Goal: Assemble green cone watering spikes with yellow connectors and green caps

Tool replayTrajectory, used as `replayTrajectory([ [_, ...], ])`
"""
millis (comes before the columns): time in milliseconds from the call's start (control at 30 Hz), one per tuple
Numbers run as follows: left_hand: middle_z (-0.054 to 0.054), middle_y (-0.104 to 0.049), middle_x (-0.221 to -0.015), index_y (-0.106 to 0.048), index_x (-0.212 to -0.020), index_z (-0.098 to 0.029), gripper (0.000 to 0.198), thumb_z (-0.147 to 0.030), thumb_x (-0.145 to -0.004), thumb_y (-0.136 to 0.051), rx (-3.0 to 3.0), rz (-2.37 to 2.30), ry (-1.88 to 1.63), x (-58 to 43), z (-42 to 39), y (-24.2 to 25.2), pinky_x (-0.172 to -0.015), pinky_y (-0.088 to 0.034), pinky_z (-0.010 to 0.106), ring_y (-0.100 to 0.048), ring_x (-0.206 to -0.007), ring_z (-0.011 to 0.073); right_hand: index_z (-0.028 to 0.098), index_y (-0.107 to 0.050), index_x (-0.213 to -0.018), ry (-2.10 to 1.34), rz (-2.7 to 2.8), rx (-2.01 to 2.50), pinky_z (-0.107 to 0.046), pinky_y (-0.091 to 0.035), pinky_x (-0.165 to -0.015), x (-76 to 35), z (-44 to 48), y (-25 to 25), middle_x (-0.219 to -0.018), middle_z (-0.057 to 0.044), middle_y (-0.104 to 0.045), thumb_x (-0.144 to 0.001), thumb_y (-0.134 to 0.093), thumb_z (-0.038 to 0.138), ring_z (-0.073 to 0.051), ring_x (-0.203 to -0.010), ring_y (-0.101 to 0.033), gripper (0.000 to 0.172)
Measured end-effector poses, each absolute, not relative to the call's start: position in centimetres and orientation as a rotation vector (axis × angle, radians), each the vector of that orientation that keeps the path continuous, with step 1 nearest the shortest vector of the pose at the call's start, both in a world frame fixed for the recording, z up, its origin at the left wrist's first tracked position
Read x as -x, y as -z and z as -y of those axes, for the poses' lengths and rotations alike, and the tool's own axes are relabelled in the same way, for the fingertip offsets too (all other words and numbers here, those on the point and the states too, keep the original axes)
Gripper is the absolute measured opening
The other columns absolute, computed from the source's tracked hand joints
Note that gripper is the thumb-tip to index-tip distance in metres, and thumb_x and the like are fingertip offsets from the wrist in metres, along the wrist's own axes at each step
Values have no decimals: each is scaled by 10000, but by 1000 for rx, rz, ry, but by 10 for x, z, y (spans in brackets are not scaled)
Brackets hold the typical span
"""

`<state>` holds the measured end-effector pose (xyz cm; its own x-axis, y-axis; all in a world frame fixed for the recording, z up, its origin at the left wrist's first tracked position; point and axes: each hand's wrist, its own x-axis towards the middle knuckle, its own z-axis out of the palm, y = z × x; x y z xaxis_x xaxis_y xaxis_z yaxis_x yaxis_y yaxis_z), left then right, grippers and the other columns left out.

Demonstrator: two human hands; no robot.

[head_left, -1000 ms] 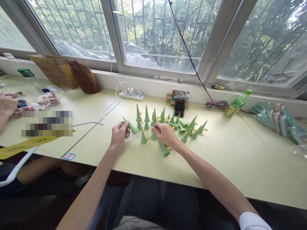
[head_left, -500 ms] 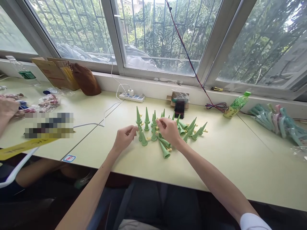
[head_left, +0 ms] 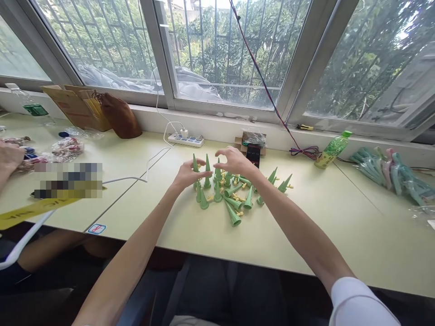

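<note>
Several green plant watering spikes with small yellow valves lie and stand on the table in front of me. My left hand (head_left: 190,174) is at the left standing spikes, its thumb stretched across a tall spike (head_left: 207,164) and its fingers apart; whether it touches the spike I cannot tell. My right hand (head_left: 234,162) hovers over the spikes at the back, thumb and fingers spread, with nothing visible in it. One standing spike (head_left: 204,200) is in front of my left hand. A spike lying on its side (head_left: 234,216) has its wide end towards me.
A power strip (head_left: 186,139), a phone (head_left: 253,155) by a small box and a green drink bottle (head_left: 333,150) stand along the back. Bagged pale-green items (head_left: 390,174) lie right. A co-worker's hand (head_left: 10,158) is at far left, near a brown pouch (head_left: 120,115).
My left hand has moved up and right to the standing spikes and its fingers have opened. My right hand has shifted slightly up and back and its fingers have spread.
</note>
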<state>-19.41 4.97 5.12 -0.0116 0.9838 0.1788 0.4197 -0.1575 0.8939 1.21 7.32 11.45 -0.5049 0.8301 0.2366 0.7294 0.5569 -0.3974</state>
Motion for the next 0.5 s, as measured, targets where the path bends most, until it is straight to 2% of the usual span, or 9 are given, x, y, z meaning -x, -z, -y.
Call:
replayTrajectory([
  [100,98,-729,-958,-713,-938,-179,450,-414,-586,-866,-1619,-1319,-1110,191,-51,-53,-644,-523,300,-695,-885,258,161,-729,-916,-413,2395,1169,-304,-415,-753,-16,-76,-107,-928,-98,-662,-854,-702,325,-208,-887,-577,177],
  [200,78,-729,-855,-710,-956,-174,422,-415,-634,-838,-1606,-1329,-1128,189,-51,-52,-628,-524,301,-699,-807,239,146,-712,-757,-455,2342,1131,-267,-378,-640,-19,-75,-104,-730,-52,-649,-866,-680,260,-148,-696,-539,161],
  [367,61,-707,-799,-682,-982,-169,390,-443,-719,-771,-1558,-1321,-1237,189,-53,-46,-699,-563,327,-696,-779,216,151,-677,-719,-509,2270,1151,-265,-346,-597,-23,-77,-104,-635,-18,-618,-889,-624,208,-124,-594,-476,187],
  [500,50,-669,-766,-658,-969,-160,391,-478,-755,-732,-1565,-1258,-1303,190,-56,-40,-632,-567,304,-649,-693,176,158,-638,-731,-521,2199,1185,-260,-367,-620,-26,-81,-102,-677,-29,-622,-903,-580,183,-136,-640,-503,183],
])
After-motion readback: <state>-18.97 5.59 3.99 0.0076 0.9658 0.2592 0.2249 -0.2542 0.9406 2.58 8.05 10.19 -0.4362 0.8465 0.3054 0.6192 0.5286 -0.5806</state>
